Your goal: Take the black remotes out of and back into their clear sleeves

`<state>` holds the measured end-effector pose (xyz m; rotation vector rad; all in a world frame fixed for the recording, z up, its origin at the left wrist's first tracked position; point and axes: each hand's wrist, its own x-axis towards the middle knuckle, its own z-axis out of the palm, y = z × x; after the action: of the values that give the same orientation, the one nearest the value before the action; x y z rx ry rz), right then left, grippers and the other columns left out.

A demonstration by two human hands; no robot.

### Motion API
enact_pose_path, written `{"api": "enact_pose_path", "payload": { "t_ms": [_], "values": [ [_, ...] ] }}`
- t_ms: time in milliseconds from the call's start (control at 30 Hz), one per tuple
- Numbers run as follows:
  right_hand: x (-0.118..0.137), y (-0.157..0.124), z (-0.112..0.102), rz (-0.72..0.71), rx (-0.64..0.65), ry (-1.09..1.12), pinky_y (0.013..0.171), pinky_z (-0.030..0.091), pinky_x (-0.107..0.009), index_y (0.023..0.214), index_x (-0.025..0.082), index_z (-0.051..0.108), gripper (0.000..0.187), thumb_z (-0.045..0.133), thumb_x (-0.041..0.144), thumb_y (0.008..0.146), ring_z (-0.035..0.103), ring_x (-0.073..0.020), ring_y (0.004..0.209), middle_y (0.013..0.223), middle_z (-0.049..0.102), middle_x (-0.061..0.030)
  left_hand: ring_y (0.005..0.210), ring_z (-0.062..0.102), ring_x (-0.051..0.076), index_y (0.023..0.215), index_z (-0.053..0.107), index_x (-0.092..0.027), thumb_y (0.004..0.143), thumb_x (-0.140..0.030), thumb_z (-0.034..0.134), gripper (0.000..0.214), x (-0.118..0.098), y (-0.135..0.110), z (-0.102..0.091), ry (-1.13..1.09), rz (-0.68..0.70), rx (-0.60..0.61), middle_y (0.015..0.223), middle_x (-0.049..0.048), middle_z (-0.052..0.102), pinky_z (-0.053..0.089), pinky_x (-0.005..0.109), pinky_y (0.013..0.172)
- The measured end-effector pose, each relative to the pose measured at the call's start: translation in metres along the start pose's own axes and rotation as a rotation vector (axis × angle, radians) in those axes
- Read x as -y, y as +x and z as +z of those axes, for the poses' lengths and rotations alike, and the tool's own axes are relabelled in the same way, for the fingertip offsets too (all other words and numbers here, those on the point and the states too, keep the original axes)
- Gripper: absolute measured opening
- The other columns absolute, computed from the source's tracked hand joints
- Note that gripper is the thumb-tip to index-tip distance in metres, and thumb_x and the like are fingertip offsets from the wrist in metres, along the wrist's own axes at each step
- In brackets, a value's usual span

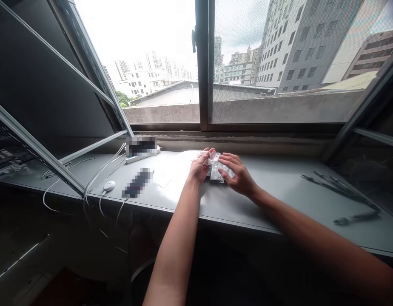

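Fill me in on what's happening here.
A person is working with both hands at a grey surface below a window. The left hand and the right hand are both at some crinkled clear plastic, with something dark partly showing between them; what it is can't be made out. Off to the left lies a round white device with a cable.

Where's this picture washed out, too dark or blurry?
Head view throughout: bright sky burns out behind the dark-framed glass window; glare whitens the flat grey tabletop near the bare left hand; deep shadow beneath; at right, the long dark tool looks smeared.
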<state>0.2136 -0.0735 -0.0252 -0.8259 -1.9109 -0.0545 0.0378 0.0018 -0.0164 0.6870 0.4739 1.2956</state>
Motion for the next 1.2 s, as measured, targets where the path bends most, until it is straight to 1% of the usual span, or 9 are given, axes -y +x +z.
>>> {"api": "enact_pose_path", "payload": {
  "t_ms": [133, 300, 400, 500, 600, 667, 867, 1000, 1200],
  "values": [
    [-0.002, -0.003, 0.001, 0.021, 0.027, -0.038, 0.120, 0.048, -0.065, 0.146, 0.031, 0.071, 0.040, 0.067, 0.034, 0.105, 0.055, -0.0383, 0.139, 0.144, 0.065, -0.0120, 0.136, 0.071, 0.026, 0.128, 0.073, -0.017, 0.099, -0.016, 0.074, 0.029, 0.001, 0.000, -0.001, 0.021, 0.006, 0.027, 0.139, 0.0144, 0.077, 0.063, 0.034, 0.106],
    [-0.005, -0.006, 0.002, 0.093, 0.051, -0.073, 0.116, 0.051, -0.062, 0.129, 0.029, 0.079, 0.028, 0.068, 0.036, 0.105, 0.055, -0.0373, 0.131, 0.137, 0.060, -0.0136, 0.139, 0.069, 0.026, 0.132, 0.071, -0.017, 0.100, -0.013, 0.072, 0.032, 0.002, 0.001, -0.001, 0.010, 0.013, 0.041, 0.142, 0.0143, 0.075, 0.060, 0.040, 0.114],
    [-0.007, -0.006, 0.003, 0.131, 0.063, -0.085, 0.117, 0.049, -0.063, 0.128, 0.028, 0.080, 0.028, 0.068, 0.038, 0.104, 0.054, -0.0378, 0.133, 0.137, 0.058, -0.0141, 0.143, 0.066, 0.027, 0.135, 0.070, -0.017, 0.099, -0.011, 0.072, 0.035, 0.001, 0.001, -0.001, -0.013, 0.008, 0.026, 0.147, 0.0155, 0.072, 0.056, 0.043, 0.120],
    [-0.007, -0.007, 0.004, 0.144, 0.070, -0.090, 0.120, 0.047, -0.065, 0.133, 0.028, 0.078, 0.033, 0.068, 0.040, 0.103, 0.050, -0.0396, 0.141, 0.149, 0.053, -0.0147, 0.144, 0.065, 0.028, 0.131, 0.071, -0.015, 0.098, -0.012, 0.074, 0.033, 0.000, 0.000, -0.001, -0.009, 0.003, 0.027, 0.146, 0.0168, 0.073, 0.052, 0.043, 0.123],
    [-0.007, -0.007, 0.004, 0.142, 0.086, -0.112, 0.122, 0.046, -0.065, 0.129, 0.025, 0.078, 0.032, 0.068, 0.042, 0.103, 0.042, -0.0422, 0.150, 0.164, 0.043, -0.0151, 0.144, 0.065, 0.028, 0.129, 0.072, -0.016, 0.098, -0.015, 0.075, 0.031, 0.001, 0.000, -0.002, 0.012, 0.007, 0.056, 0.144, 0.0157, 0.074, 0.049, 0.045, 0.126],
    [-0.007, -0.008, 0.005, 0.148, 0.097, -0.135, 0.122, 0.045, -0.066, 0.126, 0.024, 0.079, 0.031, 0.068, 0.042, 0.103, 0.041, -0.0432, 0.151, 0.166, 0.041, -0.0154, 0.143, 0.066, 0.028, 0.128, 0.073, -0.016, 0.099, -0.017, 0.074, 0.029, 0.002, 0.000, -0.002, 0.024, 0.017, 0.070, 0.143, 0.0151, 0.075, 0.048, 0.045, 0.127],
    [-0.011, -0.010, 0.006, 0.217, 0.043, -0.116, 0.115, 0.052, -0.065, 0.129, 0.023, 0.079, 0.034, 0.067, 0.042, 0.103, 0.054, -0.0406, 0.134, 0.147, 0.054, -0.0174, 0.133, 0.072, 0.023, 0.131, 0.071, -0.019, 0.098, -0.015, 0.074, 0.033, 0.001, 0.001, 0.000, 0.002, 0.035, 0.029, 0.139, 0.0107, 0.077, 0.053, 0.038, 0.120],
    [-0.010, -0.007, 0.005, 0.234, -0.006, -0.074, 0.113, 0.053, -0.065, 0.130, 0.025, 0.079, 0.035, 0.068, 0.044, 0.103, 0.060, -0.0386, 0.124, 0.129, 0.061, -0.0156, 0.134, 0.072, 0.023, 0.134, 0.071, -0.019, 0.097, -0.015, 0.075, 0.037, 0.001, 0.001, 0.001, -0.012, 0.023, 0.017, 0.140, 0.0123, 0.076, 0.058, 0.035, 0.112],
    [-0.003, -0.004, 0.003, 0.146, 0.012, 0.002, 0.114, 0.054, -0.062, 0.136, 0.028, 0.076, 0.036, 0.069, 0.042, 0.104, 0.064, -0.0378, 0.128, 0.134, 0.070, -0.0137, 0.137, 0.069, 0.026, 0.132, 0.071, -0.017, 0.096, -0.015, 0.077, 0.037, -0.001, -0.003, 0.004, -0.006, 0.021, 0.006, 0.142, 0.0153, 0.075, 0.060, 0.035, 0.109]
  ]
}}
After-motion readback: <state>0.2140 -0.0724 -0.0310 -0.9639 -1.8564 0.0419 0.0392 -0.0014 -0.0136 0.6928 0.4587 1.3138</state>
